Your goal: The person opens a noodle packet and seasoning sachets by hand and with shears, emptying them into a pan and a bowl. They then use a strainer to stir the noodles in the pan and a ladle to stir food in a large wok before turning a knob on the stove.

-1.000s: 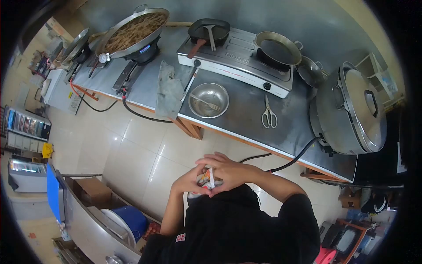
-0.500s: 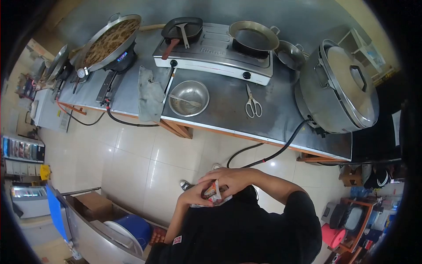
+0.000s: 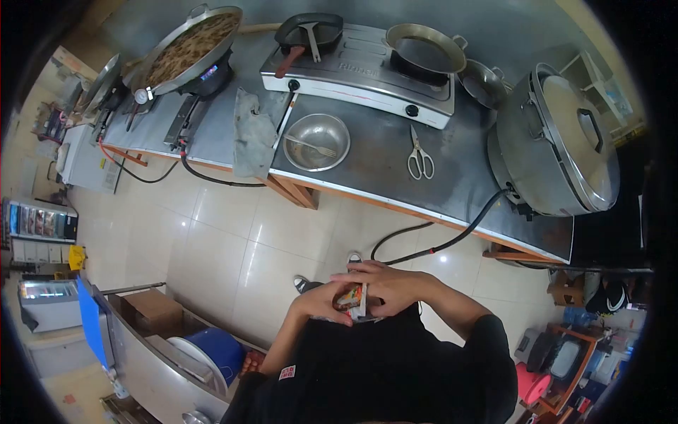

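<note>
Close to my body, a small plastic packet with red and green print point(image 3: 351, 299) is held between both hands. My left hand point(image 3: 321, 302) is closed round its left side. My right hand point(image 3: 385, 286) grips the other side, its fingers bent over the top. What is inside the packet cannot be made out. Beyond my hands, on the metal table point(image 3: 367, 166), a steel bowl point(image 3: 316, 143) holds a fork point(image 3: 311, 146), and scissors point(image 3: 419, 157) lie to its right. A grey cloth point(image 3: 254, 133) hangs over the table's front edge.
A two-burner stove point(image 3: 360, 68) bears a square pan point(image 3: 309, 34) and a round pan point(image 3: 425, 49). A wok of brown liquid point(image 3: 192, 53) stands at the left, a large lidded pot point(image 3: 554, 141) at the right. Black hoses point(image 3: 452, 242) hang in front of the table.
The view has shifted, so the table and stove appear slightly higher and further right. Both hands still hold the packet, and its printed face shows more between them.
</note>
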Tool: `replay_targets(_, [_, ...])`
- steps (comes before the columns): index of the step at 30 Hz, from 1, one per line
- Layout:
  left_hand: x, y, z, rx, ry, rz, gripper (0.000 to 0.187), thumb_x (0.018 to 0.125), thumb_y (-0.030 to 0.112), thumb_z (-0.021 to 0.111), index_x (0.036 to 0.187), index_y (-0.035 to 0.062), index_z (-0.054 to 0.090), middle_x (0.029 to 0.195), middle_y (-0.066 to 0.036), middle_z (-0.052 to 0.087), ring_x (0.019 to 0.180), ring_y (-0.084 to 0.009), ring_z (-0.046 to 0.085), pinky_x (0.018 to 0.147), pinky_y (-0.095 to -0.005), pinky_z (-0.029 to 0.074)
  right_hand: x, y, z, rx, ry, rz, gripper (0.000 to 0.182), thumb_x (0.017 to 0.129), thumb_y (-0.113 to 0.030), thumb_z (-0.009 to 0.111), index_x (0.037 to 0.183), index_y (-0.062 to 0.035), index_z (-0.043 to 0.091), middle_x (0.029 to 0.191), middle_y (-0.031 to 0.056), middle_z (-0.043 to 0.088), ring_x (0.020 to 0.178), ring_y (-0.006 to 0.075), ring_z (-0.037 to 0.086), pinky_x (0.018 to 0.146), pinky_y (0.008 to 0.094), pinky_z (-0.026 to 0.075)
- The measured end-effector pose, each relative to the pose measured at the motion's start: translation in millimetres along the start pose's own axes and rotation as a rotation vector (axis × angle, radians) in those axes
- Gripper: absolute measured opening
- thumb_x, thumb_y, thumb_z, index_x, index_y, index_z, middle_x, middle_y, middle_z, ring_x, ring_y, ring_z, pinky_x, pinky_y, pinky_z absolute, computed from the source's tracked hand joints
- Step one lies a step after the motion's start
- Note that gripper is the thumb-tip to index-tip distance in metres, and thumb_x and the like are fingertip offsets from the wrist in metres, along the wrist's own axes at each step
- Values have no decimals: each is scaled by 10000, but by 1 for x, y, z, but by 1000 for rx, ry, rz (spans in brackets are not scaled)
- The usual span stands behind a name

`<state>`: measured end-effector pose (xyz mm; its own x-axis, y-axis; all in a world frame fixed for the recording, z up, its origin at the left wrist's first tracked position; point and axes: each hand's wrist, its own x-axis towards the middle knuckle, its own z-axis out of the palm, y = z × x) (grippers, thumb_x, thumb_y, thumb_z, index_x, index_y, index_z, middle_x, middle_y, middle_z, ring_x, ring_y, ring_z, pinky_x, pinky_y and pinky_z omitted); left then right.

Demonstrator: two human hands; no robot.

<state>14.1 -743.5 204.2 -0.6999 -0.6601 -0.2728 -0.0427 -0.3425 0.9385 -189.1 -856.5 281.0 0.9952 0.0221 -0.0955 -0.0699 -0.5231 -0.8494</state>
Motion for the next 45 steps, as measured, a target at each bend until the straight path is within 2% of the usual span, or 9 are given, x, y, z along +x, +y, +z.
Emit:
replay_targets(5, [1, 11, 3, -186, 65, 180, 1003, 635, 150, 856, 1428, 5, 260, 1383, -138, 391, 1281, -234, 388, 1094, -379, 264, -14, 9, -7, -103, 29, -64, 411, 696, -23, 650, 1094, -124, 661, 1431, 42, 410, 1340, 330, 329, 1112, 509, 238])
replay_targets(12, [-2, 5, -8, -311, 130, 303, 1075, 607, 207, 875, 1439, 31, 217, 1298, -148, 474, 1221, -219, 450, 1032, -352, 334, -12, 9, -21, -90, 435, -185, 429, 642, 58, 617, 1034, -110, 663, 1251, 39, 551, 1136, 282, 501, 977, 439, 372])
replay_targets(16, [2, 11, -18, -393, 195, 399, 1154, 541, 232, 893, 1441, 19, 202, 1302, -154, 474, 1220, -237, 466, 1036, -355, 336, -5, 2, -31, -43, 513, -80, 408, 649, 56, 621, 1019, -112, 658, 1123, 41, 570, 1074, 261, 529, 920, 375, 420])
replay_targets(26, [10, 14, -27, -333, 310, 499, 1195, 517, 282, 901, 1439, -6, 198, 1321, -154, 455, 1234, -249, 459, 1038, -348, 331, 7, -2, -63, 152, 532, 0, 308, 708, 55, 630, 998, -47, 642, 1010, 73, 560, 920, 238, 574, 776, 326, 465])
replay_targets(29, [11, 14, -30, -266, 288, 529, 1209, 504, 292, 905, 1440, -6, 200, 1313, -150, 456, 1236, -248, 453, 1035, -347, 329, -2, 12, -82, 155, 646, -6, 268, 736, 17, 652, 1001, -26, 639, 996, 84, 559, 937, 215, 574, 785, 304, 454])
replay_targets(32, [9, 21, -27, -283, 281, 526, 1220, 496, 293, 910, 1443, 0, 199, 1315, -164, 461, 1248, -254, 447, 1040, -356, 322, -7, 54, -100, 330, 804, 265, 145, 855, -99, 637, 951, 9, 623, 921, 48, 562, 708, 123, 552, 610, 268, 440])
replay_targets(36, [11, 37, -28, -175, 275, 583, 1220, 497, 285, 913, 1445, 4, 198, 1335, -171, 455, 1258, -269, 441, 1053, -368, 309, -18, 164, -113, 309, 859, 527, 236, 940, -231, 572, 883, -4, 602, 727, 16, 541, 542, 61, 468, 496, 244, 387])
replay_targets(41, [21, 41, -38, -103, 340, 561, 1207, 509, 267, 916, 1448, 12, 203, 1359, -152, 449, 1271, -268, 429, 1071, -377, 287, -32, 251, -97, 434, 997, 612, 267, 962, -266, 525, 871, -21, 579, 606, 4, 505, 515, 81, 478, 497, 252, 410])
replay_targets(45, [56, 37, -61, -103, 613, 446, 1139, 542, 254, 905, 1444, 41, 244, 1356, -148, 456, 1271, -242, 429, 1067, -353, 294, -46, 284, -92, 476, 1031, 691, 245, 960, -244, 524, 874, -22, 581, 610, 6, 517, 509, 87, 486, 486, 256, 419])
